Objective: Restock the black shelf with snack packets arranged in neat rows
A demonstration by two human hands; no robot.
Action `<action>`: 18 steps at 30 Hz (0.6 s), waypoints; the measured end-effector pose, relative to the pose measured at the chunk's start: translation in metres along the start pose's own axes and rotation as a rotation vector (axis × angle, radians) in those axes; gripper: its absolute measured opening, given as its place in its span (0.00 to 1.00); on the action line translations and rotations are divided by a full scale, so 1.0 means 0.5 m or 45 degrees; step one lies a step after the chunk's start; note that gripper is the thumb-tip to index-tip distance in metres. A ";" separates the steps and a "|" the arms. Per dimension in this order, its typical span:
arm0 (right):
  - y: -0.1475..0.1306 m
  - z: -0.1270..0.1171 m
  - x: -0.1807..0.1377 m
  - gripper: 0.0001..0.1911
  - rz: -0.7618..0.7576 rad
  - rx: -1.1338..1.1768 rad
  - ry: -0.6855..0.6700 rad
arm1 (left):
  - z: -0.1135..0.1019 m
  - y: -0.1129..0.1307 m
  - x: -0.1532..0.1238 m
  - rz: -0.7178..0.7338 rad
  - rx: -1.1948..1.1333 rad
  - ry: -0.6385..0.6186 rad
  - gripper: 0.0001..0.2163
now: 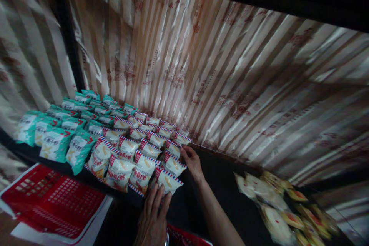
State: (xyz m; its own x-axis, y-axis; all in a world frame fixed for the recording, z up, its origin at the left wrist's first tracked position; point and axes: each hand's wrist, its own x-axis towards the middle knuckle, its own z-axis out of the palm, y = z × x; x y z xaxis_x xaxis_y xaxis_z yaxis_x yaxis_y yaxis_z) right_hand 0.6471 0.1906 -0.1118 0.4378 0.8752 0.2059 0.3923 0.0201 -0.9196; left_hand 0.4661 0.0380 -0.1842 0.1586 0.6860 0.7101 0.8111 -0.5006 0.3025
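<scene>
Rows of white snack bags (144, 171) with red and blue striped edges stand on a black shelf (213, 169). My left hand (154, 215) is at the front of these rows, its fingers stretched out against the lower part of the rightmost front bag (168, 181). On the right side of the rows is my right hand (192, 161), with bent fingers and thumb at the edge of a snack bag (173, 148) farther back. Part of that grip is hidden behind the bag. To the left, several teal snack bags (56, 144) stand in rows.
A red shopping basket (54, 203) is below the shelf at the left. Part of another red item (187, 238) shows beneath my hands. Clear packets of pale and yellow food (273, 223) lie on the right. Striped, wrinkled sheeting (201, 69) hangs behind the shelf.
</scene>
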 end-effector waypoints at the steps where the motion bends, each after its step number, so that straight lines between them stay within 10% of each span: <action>1: -0.004 0.002 -0.001 0.27 0.010 0.009 -0.038 | -0.001 0.000 0.000 0.005 0.009 -0.009 0.28; 18: -0.008 -0.019 -0.051 0.25 0.126 0.144 0.064 | -0.021 -0.004 0.013 0.039 0.043 -0.169 0.36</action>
State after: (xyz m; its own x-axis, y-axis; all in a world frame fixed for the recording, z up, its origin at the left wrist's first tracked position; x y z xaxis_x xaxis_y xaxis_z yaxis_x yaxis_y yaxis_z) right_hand 0.6420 0.1634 -0.1103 0.5109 0.8504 0.1259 0.2525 -0.0084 -0.9676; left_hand 0.4597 0.0381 -0.1736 0.2549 0.7355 0.6277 0.8228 -0.5060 0.2589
